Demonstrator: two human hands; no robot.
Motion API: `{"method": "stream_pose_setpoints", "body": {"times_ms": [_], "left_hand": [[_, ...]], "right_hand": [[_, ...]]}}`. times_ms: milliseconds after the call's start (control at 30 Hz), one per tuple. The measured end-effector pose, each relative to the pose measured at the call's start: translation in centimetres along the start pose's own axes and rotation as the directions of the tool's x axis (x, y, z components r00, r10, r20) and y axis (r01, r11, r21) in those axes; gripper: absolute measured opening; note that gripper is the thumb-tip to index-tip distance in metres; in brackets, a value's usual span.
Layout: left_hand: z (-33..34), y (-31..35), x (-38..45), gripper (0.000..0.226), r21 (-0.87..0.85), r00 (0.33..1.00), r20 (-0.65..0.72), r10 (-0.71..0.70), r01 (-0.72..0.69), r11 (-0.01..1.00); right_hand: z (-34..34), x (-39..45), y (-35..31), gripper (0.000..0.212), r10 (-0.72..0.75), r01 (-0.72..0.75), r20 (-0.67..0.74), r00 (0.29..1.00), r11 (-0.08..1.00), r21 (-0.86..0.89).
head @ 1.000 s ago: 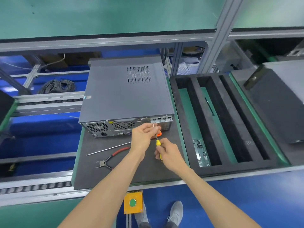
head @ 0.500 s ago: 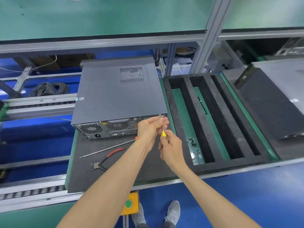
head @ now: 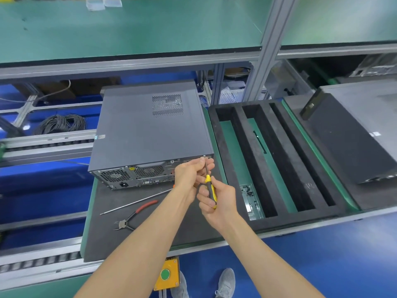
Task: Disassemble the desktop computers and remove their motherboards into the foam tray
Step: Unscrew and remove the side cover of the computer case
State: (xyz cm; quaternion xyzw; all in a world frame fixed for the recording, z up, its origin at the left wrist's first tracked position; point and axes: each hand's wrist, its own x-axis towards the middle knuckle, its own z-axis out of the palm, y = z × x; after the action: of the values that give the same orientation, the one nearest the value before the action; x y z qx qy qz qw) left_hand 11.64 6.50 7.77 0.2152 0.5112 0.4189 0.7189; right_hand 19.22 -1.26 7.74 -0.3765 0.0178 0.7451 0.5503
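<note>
- The dark grey metal desktop computer (head: 150, 130) lies flat just beyond both hands, its rear panel facing them.
- The right hand (head: 217, 201) grips a yellow-black screwdriver (head: 209, 186); the left hand (head: 191, 175) pinches its shaft at the case's upper rear edge.
- The black slotted foam tray (head: 277, 160) lies right of the hands.

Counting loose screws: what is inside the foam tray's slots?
The foam tray shows small dark screws on a metal plate in its nearest-left slot; other slots look bare, their deep floors partly shadowed.
</note>
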Motion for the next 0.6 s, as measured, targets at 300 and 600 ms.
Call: {"method": "stream_pose_setpoints", "body": {"times_ms": [300,600], "left_hand": [[0.3,0.5,-0.1,0.020,-0.016,0.999,-0.009,-0.049,0.049,0.999],[1.0,0.4,-0.1,0.018,-0.117,0.996,-0.028,-0.089,0.086,0.989]], "right_hand": [[1.1,0.5,0.9,0.038,-0.472,0.180,-0.255,0.844,0.698,-0.694],[0.1,0.4,-0.1,0.027,-0.535,0.200,-0.214,0.817,0.612,-0.765]]}}
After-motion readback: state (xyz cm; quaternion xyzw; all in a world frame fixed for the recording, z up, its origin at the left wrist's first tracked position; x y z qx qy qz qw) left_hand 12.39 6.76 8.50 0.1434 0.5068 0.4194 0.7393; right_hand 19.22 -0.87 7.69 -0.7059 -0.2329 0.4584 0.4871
